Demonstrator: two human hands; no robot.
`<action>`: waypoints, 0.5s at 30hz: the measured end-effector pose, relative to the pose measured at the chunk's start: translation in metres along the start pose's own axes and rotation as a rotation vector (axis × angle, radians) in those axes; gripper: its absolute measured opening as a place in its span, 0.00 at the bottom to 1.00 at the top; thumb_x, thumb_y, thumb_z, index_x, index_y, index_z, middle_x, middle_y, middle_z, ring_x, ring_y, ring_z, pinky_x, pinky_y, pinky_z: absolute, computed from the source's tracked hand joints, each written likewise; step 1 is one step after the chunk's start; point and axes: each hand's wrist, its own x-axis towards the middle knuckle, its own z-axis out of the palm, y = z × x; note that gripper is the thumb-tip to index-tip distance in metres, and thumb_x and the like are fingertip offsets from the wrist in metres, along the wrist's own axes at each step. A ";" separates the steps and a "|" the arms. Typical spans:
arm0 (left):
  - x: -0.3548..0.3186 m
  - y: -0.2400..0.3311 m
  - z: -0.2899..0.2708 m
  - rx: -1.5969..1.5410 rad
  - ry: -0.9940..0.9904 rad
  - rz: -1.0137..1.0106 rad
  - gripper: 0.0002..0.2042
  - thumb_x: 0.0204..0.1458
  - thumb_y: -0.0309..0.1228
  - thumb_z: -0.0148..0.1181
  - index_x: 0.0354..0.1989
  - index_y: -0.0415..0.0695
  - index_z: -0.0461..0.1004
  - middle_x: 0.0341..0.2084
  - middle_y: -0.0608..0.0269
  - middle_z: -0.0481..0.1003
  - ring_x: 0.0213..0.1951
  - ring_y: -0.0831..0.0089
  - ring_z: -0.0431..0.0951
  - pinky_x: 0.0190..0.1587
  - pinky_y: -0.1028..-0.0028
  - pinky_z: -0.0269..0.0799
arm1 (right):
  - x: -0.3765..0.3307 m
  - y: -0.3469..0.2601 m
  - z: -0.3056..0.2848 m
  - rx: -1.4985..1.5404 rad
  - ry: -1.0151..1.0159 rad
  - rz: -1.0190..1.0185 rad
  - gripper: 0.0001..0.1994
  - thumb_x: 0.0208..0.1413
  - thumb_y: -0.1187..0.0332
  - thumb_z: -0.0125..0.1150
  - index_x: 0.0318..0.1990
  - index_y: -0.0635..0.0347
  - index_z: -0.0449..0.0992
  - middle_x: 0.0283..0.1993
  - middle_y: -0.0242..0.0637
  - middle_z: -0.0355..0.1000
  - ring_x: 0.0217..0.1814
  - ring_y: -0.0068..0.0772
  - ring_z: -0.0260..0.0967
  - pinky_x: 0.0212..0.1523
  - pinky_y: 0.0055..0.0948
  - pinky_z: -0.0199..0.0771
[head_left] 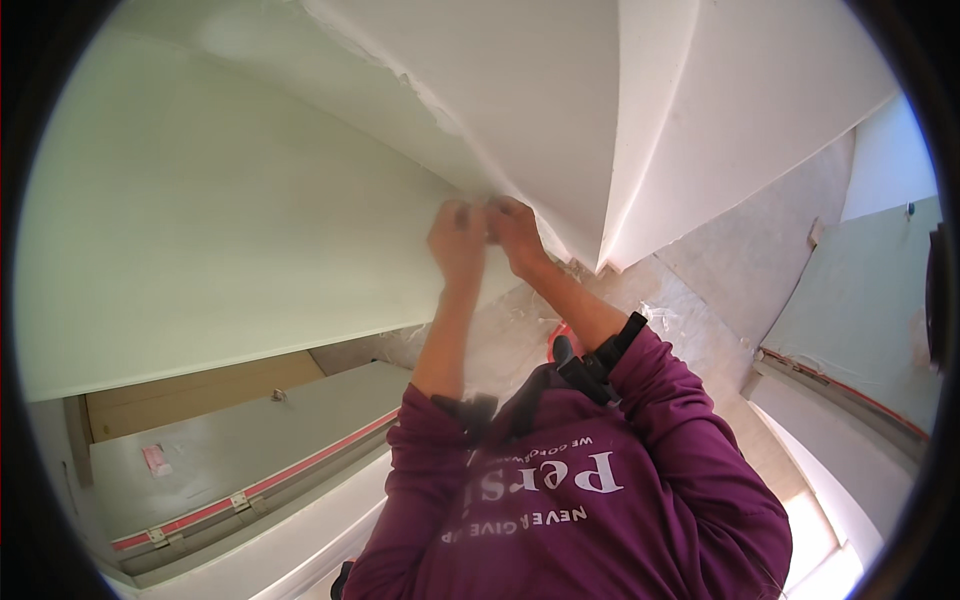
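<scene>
My left hand (459, 240) and my right hand (517, 236) are close together in front of me, both with curled fingers. Something small and dark shows between them, too blurred to name. They are at the edge of a large pale green panel (220, 230), where it comes up against a white wall (530, 100) with a rough, uneven seam (430, 100). Whether my fingertips press on that seam cannot be made out. Purple sleeves are pushed up, with black straps (590, 372) around both forearms.
A white wall corner (603, 262) juts down just right of my hands. Below it, the grey floor (680, 310) carries scraps of debris. A red object (563, 340) shows partly behind my right forearm. At lower left lies a grey panel (210, 470) with a red-striped frame (290, 480).
</scene>
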 end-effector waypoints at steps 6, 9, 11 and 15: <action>0.004 0.006 0.002 0.042 -0.095 0.000 0.08 0.50 0.29 0.50 0.23 0.38 0.64 0.16 0.63 0.67 0.20 0.77 0.63 0.24 0.77 0.62 | 0.000 0.000 -0.001 -0.024 -0.001 -0.025 0.08 0.48 0.69 0.51 0.23 0.65 0.68 0.19 0.30 0.62 0.20 0.19 0.58 0.19 0.20 0.63; 0.004 0.003 0.003 0.036 -0.087 0.014 0.07 0.51 0.28 0.47 0.24 0.38 0.65 0.17 0.63 0.67 0.21 0.77 0.64 0.26 0.76 0.63 | -0.004 -0.006 -0.001 -0.074 -0.013 -0.077 0.07 0.47 0.70 0.51 0.24 0.66 0.68 0.20 0.31 0.62 0.20 0.20 0.58 0.19 0.20 0.63; 0.004 -0.002 0.004 0.032 -0.073 0.032 0.07 0.52 0.28 0.46 0.25 0.38 0.65 0.18 0.63 0.67 0.22 0.77 0.65 0.26 0.76 0.63 | -0.003 -0.005 -0.001 -0.066 -0.008 -0.049 0.07 0.47 0.70 0.50 0.24 0.66 0.68 0.20 0.31 0.62 0.20 0.20 0.58 0.19 0.21 0.63; 0.008 -0.016 0.001 -0.083 -0.190 -0.029 0.08 0.53 0.29 0.45 0.25 0.38 0.65 0.19 0.65 0.67 0.23 0.77 0.65 0.29 0.77 0.64 | -0.002 -0.008 -0.004 -0.111 -0.017 -0.004 0.07 0.46 0.70 0.50 0.24 0.66 0.68 0.21 0.32 0.63 0.22 0.20 0.58 0.20 0.22 0.63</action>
